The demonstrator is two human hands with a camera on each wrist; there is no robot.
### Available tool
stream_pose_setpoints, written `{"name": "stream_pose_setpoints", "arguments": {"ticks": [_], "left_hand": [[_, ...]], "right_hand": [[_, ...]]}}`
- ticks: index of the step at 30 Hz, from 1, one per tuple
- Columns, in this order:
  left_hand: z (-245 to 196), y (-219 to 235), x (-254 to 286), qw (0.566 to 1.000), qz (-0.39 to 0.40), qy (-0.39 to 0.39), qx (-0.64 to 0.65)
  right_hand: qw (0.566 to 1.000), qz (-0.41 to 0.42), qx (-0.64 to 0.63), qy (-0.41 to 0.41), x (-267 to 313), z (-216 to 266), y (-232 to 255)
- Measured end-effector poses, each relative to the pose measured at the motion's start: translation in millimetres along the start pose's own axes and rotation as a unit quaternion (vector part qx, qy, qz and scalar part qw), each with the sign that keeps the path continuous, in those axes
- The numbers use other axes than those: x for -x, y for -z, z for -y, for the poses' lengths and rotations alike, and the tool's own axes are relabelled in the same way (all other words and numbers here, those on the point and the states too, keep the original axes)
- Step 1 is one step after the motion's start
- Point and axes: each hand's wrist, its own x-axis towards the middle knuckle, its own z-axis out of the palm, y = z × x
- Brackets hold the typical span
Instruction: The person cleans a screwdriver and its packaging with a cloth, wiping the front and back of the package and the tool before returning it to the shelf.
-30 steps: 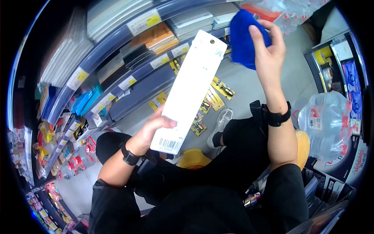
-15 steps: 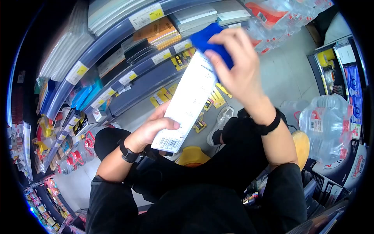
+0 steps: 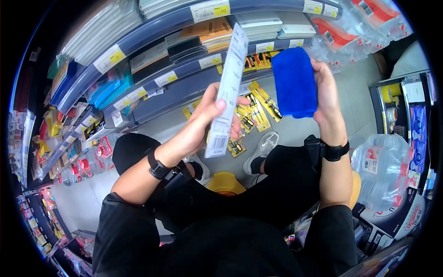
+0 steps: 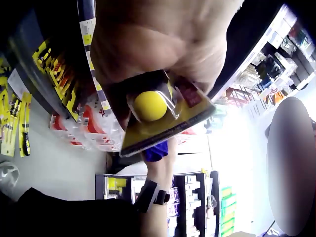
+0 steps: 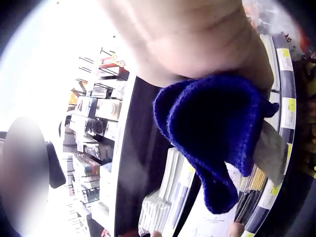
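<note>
Evidently, the upper frame of the head view is filled by shelves [image 3: 161, 30]. Black clothes [image 3: 230, 231] are worn by a person at lower middle. At right, bottles [image 3: 383, 171] are wrapped in clear plastic. Left of centre, a long pack [image 3: 230, 83] is gripped between the thumb and fingers of the left hand [image 3: 203, 120]. Right of centre, a blue cloth [image 3: 295, 83] is gripped at its right edge by the right hand [image 3: 328, 94]. Yellow tool packs [image 3: 258, 111] are spread on the floor [image 3: 355, 92]. In the left wrist view, a yellow ball [image 4: 150, 106], or something similarly round, is contained in the long pack.
</note>
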Motion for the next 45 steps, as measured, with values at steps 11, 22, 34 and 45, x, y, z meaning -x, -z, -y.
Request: {"name": "stream_pose_setpoints", "arguments": {"ticks": [11,22,34,45], "left_hand": [[25,6,-2,0.937,-0.183,-0.070,-0.290],[16,16,-7,0.935,-0.198,-0.042,-0.293],[3,31,-20,0.927,-0.253,-0.011,-0.278],[9,26,-28,0.934,-0.231,0.006,-0.271]], "right_hand": [[0.903,0.173,0.390,0.048,6,-29,-23],[0.790,0.403,0.340,0.314,62,44,-48],[0.720,0.413,0.392,0.396,80,50,7],[0.739,0.385,0.385,0.397,87,50,11]]}}
